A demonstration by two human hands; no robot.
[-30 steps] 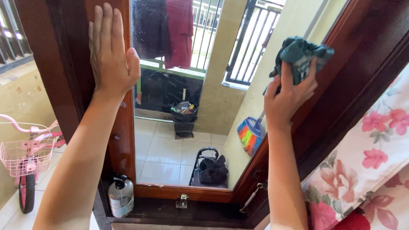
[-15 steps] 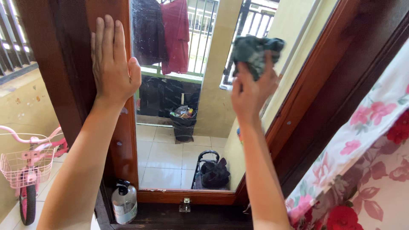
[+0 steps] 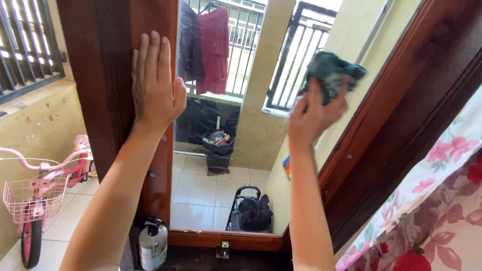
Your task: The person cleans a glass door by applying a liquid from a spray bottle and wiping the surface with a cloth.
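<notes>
Head view: wiping the glass pane (image 3: 221,125).
Left hand (image 3: 155,83): spread flat on the wooden frame (image 3: 120,60), holding nothing.
Right hand (image 3: 314,113): grip bunched round the cloth (image 3: 331,70), pressed against the pane's upper right.
Next, likely: firm, even strokes across the streaked glass.

Left hand (image 3: 156,85) on frame (image 3: 150,20) — cloth (image 3: 331,73) right, bottle (image 3: 153,244) below.
</notes>
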